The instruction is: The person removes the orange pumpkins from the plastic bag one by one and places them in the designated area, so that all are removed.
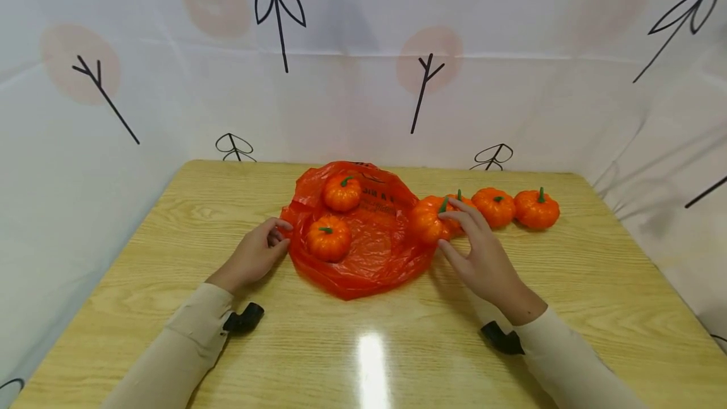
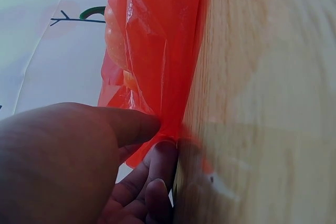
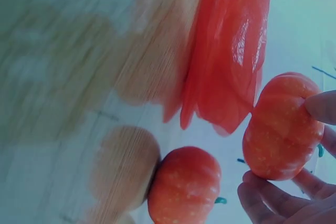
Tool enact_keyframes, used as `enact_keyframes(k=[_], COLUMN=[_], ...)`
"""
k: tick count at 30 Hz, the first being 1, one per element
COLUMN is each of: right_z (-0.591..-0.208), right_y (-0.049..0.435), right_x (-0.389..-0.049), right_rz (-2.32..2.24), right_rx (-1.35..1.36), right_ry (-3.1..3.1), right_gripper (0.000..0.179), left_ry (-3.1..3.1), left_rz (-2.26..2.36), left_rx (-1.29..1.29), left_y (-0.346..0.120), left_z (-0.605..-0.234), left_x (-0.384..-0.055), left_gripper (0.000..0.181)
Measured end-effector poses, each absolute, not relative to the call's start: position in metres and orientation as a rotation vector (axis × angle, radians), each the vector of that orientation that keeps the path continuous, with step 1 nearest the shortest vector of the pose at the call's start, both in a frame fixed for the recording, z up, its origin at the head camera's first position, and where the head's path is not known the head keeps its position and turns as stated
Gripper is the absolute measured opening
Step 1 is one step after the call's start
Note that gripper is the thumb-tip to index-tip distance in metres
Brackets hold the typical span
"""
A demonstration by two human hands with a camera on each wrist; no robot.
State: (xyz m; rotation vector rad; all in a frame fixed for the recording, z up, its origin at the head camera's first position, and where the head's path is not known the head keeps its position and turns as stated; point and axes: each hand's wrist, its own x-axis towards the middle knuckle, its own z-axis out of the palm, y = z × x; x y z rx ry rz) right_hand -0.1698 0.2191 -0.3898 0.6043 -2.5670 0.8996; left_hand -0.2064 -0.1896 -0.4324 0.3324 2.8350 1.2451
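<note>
A thin red plastic bag (image 1: 369, 270) lies spread with its mouth facing up. Inside it sit two small orange pumpkins with green stems, one pumpkin (image 1: 342, 194) farther back and another pumpkin (image 1: 329, 240) nearer. My left hand (image 1: 255, 254) pinches the bag's left edge; in the left wrist view the thumb and a finger meet on the red film (image 2: 163, 51). At the bag's right rim, my right hand (image 1: 483, 264) holds a third pumpkin (image 1: 425, 223). The right wrist view shows this pumpkin (image 3: 283, 129) raised off the table between thumb and fingers.
Right of the bag, more pumpkins stand in a row: a partly hidden pumpkin (image 1: 467, 204) behind my right hand, a middle pumpkin (image 1: 494, 208) and an end pumpkin (image 1: 536, 210). The wooden table (image 1: 318, 346) meets a patterned white cloth (image 1: 352, 106) behind.
</note>
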Motion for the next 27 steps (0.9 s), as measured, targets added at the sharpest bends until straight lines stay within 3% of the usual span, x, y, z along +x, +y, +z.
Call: enact_keyframes(k=[27], right_z=[-0.382], right_y=[0.249], right_x=[-0.164], right_rz=[0.776], right_rx=[0.595], right_ry=[-2.672], right_gripper=[0.039], left_ry=[2.828], left_rz=[1.251], left_rx=[0.325], left_y=[-0.189], left_z=[-0.432], left_x=[-0.206], left_gripper=[0.021])
